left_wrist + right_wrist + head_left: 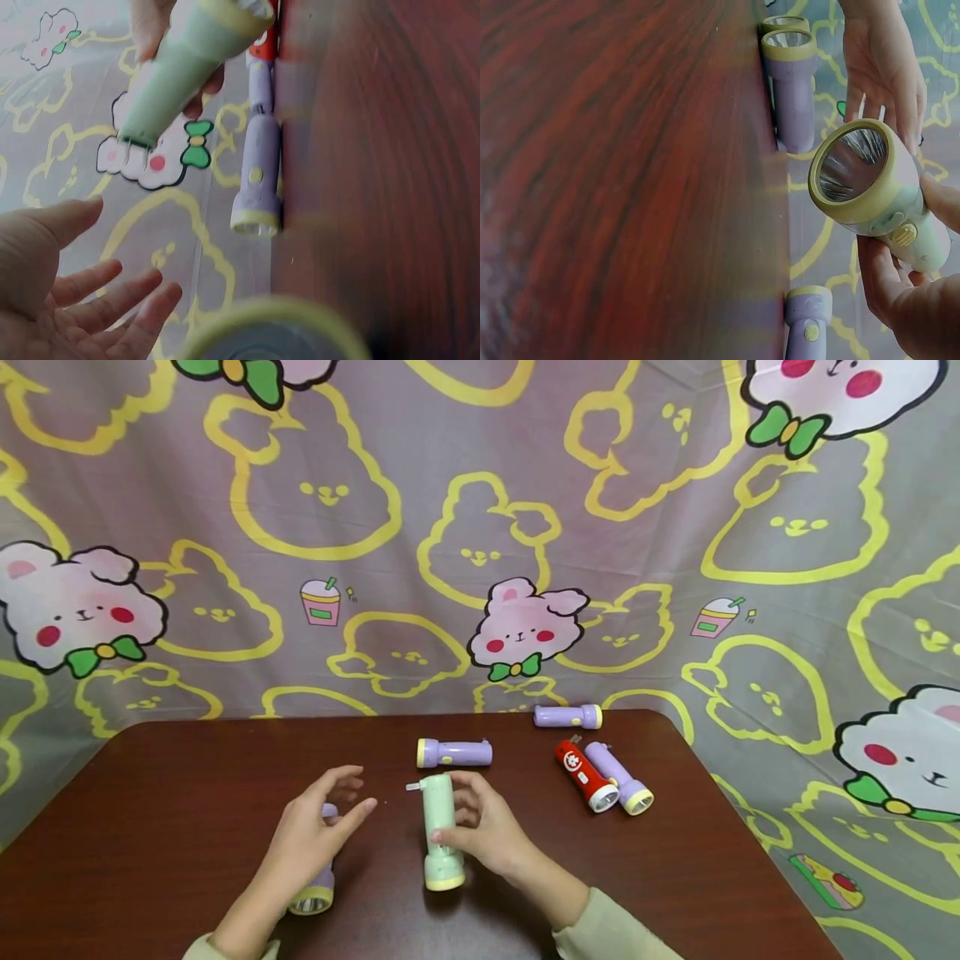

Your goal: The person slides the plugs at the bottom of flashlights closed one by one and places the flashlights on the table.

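My right hand [491, 831] holds a pale green flashlight [438, 814] above the table, thumb on one side and fingers on the other. Two metal plug prongs [136, 154] stick out of its tail end. In the right wrist view its yellow-rimmed lens [855, 165] and a ridged yellow switch [904, 234] show. To the left, my left hand [315, 827] is apart from it with fingers spread and nothing in them. Partly hidden under that hand lies a purple flashlight [323, 878], its lens facing me.
On the dark wooden table [187, 793], a purple flashlight [465, 753] lies behind the green one. Another purple flashlight [558, 717] is at the back right. In front of that, a red flashlight [581, 772] lies beside a purple one [611, 768]. A patterned cloth [420, 552] hangs behind.
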The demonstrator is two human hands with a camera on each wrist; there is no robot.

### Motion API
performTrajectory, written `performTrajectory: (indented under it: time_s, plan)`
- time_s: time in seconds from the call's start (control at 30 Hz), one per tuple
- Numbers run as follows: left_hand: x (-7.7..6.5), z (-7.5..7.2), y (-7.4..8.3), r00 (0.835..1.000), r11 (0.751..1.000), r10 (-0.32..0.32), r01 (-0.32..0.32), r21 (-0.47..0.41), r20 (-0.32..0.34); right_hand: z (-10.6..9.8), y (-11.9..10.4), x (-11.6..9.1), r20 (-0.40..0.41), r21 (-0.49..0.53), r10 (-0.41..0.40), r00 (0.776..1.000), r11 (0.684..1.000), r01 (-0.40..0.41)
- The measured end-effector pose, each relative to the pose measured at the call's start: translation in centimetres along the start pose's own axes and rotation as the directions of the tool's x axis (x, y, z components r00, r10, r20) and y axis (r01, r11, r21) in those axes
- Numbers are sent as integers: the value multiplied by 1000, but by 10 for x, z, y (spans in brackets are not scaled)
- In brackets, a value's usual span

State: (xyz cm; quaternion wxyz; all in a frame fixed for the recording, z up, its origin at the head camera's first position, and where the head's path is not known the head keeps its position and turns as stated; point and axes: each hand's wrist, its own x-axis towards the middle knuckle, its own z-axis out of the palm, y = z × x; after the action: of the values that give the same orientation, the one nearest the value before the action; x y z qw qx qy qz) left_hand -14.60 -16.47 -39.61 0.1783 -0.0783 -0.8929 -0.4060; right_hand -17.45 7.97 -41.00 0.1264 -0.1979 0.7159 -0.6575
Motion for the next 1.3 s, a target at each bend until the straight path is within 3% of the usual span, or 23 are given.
performTrajectory:
  time_s: [0.23, 0.57, 1.3]
  plan:
    - [3, 18, 10, 998, 992, 8, -1, -123, 58, 3, -2, 2, -4, 12, -6, 1000, 1000, 6]
    - [5, 29, 22, 996, 968, -7, 29, -249, 91, 5, -2, 2, -13, 12, -9, 1000, 1000, 9]
    - [5, 39, 20, 994, 947, 82, -54, -317, 78, 7, -3, 3, -35, 57, 11, 999, 998, -9]
